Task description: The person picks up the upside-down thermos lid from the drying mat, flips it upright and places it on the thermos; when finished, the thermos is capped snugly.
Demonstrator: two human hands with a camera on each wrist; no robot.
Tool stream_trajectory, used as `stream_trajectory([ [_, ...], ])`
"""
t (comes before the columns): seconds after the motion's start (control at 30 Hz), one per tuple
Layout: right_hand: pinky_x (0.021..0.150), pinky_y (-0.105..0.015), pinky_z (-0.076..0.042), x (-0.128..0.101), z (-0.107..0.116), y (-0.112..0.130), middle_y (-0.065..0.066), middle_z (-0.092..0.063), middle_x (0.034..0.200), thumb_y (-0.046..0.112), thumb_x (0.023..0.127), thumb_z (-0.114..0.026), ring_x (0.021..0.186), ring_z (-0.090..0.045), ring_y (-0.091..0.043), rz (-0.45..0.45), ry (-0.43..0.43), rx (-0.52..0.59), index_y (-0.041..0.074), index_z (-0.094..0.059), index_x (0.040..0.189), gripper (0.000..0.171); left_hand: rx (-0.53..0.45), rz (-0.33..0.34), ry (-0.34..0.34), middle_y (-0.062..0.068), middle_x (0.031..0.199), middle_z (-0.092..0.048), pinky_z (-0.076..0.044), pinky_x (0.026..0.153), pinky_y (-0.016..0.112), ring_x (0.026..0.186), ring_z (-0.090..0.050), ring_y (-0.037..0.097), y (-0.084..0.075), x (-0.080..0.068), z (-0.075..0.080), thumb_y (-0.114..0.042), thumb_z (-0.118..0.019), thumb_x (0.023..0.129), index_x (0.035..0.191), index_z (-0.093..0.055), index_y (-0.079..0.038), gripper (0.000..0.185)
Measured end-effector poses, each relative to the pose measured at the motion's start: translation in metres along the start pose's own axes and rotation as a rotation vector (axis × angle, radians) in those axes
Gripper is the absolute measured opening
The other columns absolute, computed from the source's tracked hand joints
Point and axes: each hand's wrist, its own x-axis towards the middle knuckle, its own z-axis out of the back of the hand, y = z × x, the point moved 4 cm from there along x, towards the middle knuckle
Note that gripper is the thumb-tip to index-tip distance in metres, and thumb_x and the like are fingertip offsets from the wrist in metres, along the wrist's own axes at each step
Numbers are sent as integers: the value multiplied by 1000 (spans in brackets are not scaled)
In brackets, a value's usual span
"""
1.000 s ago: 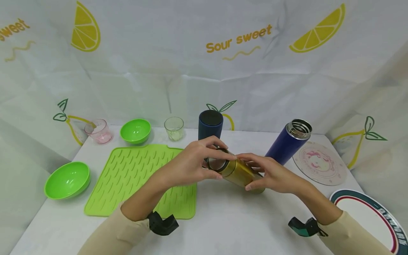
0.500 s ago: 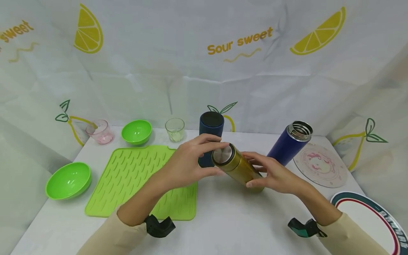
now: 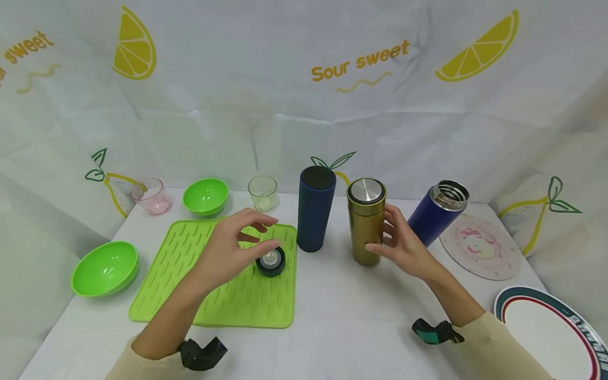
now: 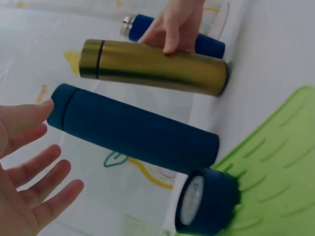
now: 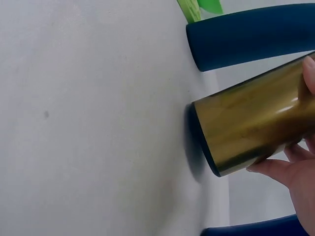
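My right hand [image 3: 404,243] grips a gold thermos [image 3: 366,232] by its side, thumb in front and fingers behind. The thermos stands nearly upright with its silver-topped lid on; whether its base touches the table cannot be told. My left hand [image 3: 230,248] holds nothing, its fingers spread and bent loosely over the green mat. Beside its thumb a dark blue lid [image 3: 271,262] lies on the mat, inner side up. A closed dark blue thermos [image 3: 315,211] stands between the mat and the gold one. Behind my right hand a lidless blue thermos [image 3: 434,211] shows its steel mouth.
The ridged green mat [image 3: 190,253] covers the left part of the table. Around it are a large green bowl [image 3: 105,269], a small green bowl [image 3: 206,197], a pink glass [image 3: 152,196] and a clear glass [image 3: 263,193]. Round pads [image 3: 480,245] lie at the right.
The gold thermos has gone from tilted to nearly upright and back towards the wall, with my right hand on it. My left hand has left its top and moved left, uncovering the lid.
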Motion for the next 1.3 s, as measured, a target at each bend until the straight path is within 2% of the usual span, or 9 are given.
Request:
stream_trajectory([
  [0.17,103,-16,-50,8,-1,-7,-23,-33,160,-7,88,-72,143,-45,-41,-7,-67,82,21,-18,157,92,-59,90,-32,4,129,-66,-58,101,47,120,-59,23,30,-10,-3,-15,-82,87,131,-66,-12,47],
  [0.33,101,-14,-51,17,-1,-11,-19,-34,157,-11,88,-71,133,-52,-11,17,-102,147,24,-17,155,93,-121,184,-6,8,146,-54,-48,112,55,138,-49,34,55,-19,-13,-15,-82,86,144,-53,-9,65],
  [0.43,102,-14,-50,21,-3,-12,-15,-35,155,-11,88,-70,132,-51,-7,27,-106,179,25,-18,153,91,-116,218,18,11,153,-47,-44,115,57,144,-43,34,66,-22,-19,-15,-84,84,150,-46,-10,77],
  [0.6,104,-12,-48,24,-4,-15,-11,-35,154,-12,88,-70,135,-49,-11,37,-104,173,25,-17,150,90,-101,280,96,14,157,-42,-45,113,57,143,-43,35,85,-24,-31,-19,-90,77,155,-39,-13,93],
  [0.73,105,-12,-47,26,-3,-16,-11,-34,155,-11,88,-70,136,-48,-11,51,-98,164,25,-15,153,92,-91,319,166,13,154,-47,-46,112,54,137,-48,34,96,-26,-40,-22,-93,74,156,-39,-13,98],
  [0.83,105,-12,-48,26,-2,-17,-16,-32,156,-11,88,-70,140,-47,-21,55,-95,156,24,-14,155,94,-67,322,191,11,152,-52,-45,114,54,137,-51,32,100,-27,-45,-24,-93,73,154,-43,-13,96],
  [0.93,104,-11,-47,24,-1,-18,-21,-29,159,-10,89,-70,145,-42,-41,48,-88,136,25,-12,156,95,-56,321,189,9,149,-57,-46,114,53,136,-54,31,103,-27,-48,-23,-92,74,149,-51,-12,86],
  [1.03,105,-11,-45,22,-1,-19,-23,-26,161,-9,90,-69,148,-33,-53,40,-77,122,25,-10,157,95,-39,317,178,9,146,-60,-48,112,52,134,-56,30,106,-27,-50,-22,-91,76,144,-57,-12,76],
  [1.3,105,-9,-43,21,-4,-20,-22,-24,162,-7,92,-67,149,-30,-53,27,-78,130,27,-8,158,95,13,337,176,9,144,-61,-49,111,51,135,-56,31,107,-25,-51,-23,-92,74,142,-58,-12,76],
])
